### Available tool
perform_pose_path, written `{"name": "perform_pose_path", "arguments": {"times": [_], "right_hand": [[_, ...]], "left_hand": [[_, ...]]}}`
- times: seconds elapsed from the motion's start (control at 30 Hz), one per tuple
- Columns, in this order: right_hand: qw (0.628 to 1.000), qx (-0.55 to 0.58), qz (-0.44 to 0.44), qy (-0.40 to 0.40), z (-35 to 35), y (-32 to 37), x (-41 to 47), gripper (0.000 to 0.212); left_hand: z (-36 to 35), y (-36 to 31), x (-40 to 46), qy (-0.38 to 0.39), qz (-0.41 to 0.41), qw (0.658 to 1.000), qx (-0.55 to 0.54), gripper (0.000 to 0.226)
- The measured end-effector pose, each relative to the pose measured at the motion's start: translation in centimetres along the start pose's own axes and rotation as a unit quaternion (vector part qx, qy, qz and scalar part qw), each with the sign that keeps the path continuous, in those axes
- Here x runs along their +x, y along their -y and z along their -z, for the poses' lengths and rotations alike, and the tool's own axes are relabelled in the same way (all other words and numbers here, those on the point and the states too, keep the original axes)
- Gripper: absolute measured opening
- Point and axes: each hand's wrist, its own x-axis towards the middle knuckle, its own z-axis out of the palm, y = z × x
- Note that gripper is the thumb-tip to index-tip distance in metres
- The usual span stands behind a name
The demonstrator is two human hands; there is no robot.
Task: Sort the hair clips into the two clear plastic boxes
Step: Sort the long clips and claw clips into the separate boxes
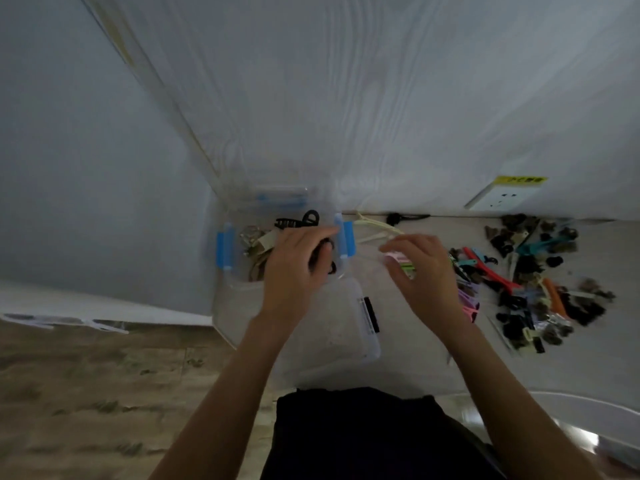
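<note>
A: Left side first. What sits there?

B: A clear plastic box with blue latches [225, 249] at the left end of the desk [398, 341], against the wall. Inside: beige and metallic clips, plus a black claw clip [298, 220] near the far rim.

A: Left hand?

B: The left hand [294, 268] is over that box, fingers curled round something dark. Blur prevents identifying the item; it reads as a dark clip.

A: Next to the right?

B: A clear lid [346, 327] lies flat on the desk in front of the box, under the left forearm. A second clear box [367, 263] stands just beside the first; its walls are faint. Cream clips [375, 230] lie at its far side.

A: Right hand?

B: The right hand [424, 275] is over the second box, fingers bent, pinching pink and green clips [401, 263].

A: Far right?

B: The unsorted pile of hair clips [530, 278] lies spread on the desk: red, teal, orange, purple, black. A wall socket [498, 199] is above it.
</note>
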Motion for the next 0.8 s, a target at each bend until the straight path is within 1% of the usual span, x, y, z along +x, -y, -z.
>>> {"name": "perform_pose_path", "arguments": {"times": [0.07, 0.1, 0.17, 0.2, 0.23, 0.3, 0.37, 0.4, 0.5, 0.57, 0.67, 0.8], "right_hand": [[0.996, -0.025, -0.084, 0.000, 1.7, -3.3, -2.7, 0.017], [0.990, -0.035, -0.133, 0.018, 2.0, -4.9, -3.9, 0.021], [0.966, -0.059, -0.240, 0.069, 3.1, -7.9, -6.7, 0.034], [0.955, -0.064, -0.278, 0.087, 3.6, -9.0, -8.0, 0.040], [0.947, -0.064, -0.299, 0.096, 3.9, -9.6, -9.0, 0.045], [0.942, -0.065, -0.310, 0.106, 4.2, -10.6, -10.7, 0.051], [0.941, -0.081, -0.302, 0.129, 4.4, -11.8, -11.8, 0.053], [0.941, -0.092, -0.294, 0.139, 3.8, -12.1, -11.8, 0.053], [0.936, -0.113, -0.289, 0.164, 4.3, -14.7, -13.0, 0.048], [0.939, -0.128, -0.265, 0.177, 4.9, -16.2, -13.6, 0.042], [0.952, -0.148, -0.210, 0.168, 5.3, -17.5, -13.6, 0.030], [0.950, -0.184, -0.186, 0.171, 5.2, -17.9, -12.3, 0.022]], "left_hand": [[-2.5, -2.8, -0.1, 0.042, -0.020, 0.998, -0.032, 0.027], [-3.5, -3.7, -0.2, 0.074, -0.022, 0.996, -0.041, 0.030], [-6.4, -6.1, -0.5, 0.174, -0.012, 0.983, -0.048, 0.041], [-8.0, -7.2, -0.8, 0.229, -0.001, 0.973, -0.040, 0.048], [-9.5, -8.1, -1.2, 0.276, 0.013, 0.961, -0.027, 0.054], [-12.8, -9.5, -2.3, 0.360, 0.042, 0.932, 0.016, 0.066], [-16.0, -10.6, -3.4, 0.412, 0.064, 0.906, 0.068, 0.074], [-16.8, -10.3, -3.8, 0.419, 0.067, 0.901, 0.093, 0.076], [-20.2, -11.1, -5.4, 0.435, 0.035, 0.884, 0.170, 0.079], [-21.5, -11.3, -6.3, 0.433, 0.037, 0.882, 0.182, 0.077], [-21.9, -10.8, -7.4, 0.402, 0.048, 0.903, 0.140, 0.071], [-20.8, -9.7, -8.4, 0.343, 0.051, 0.932, 0.103, 0.059]]}}
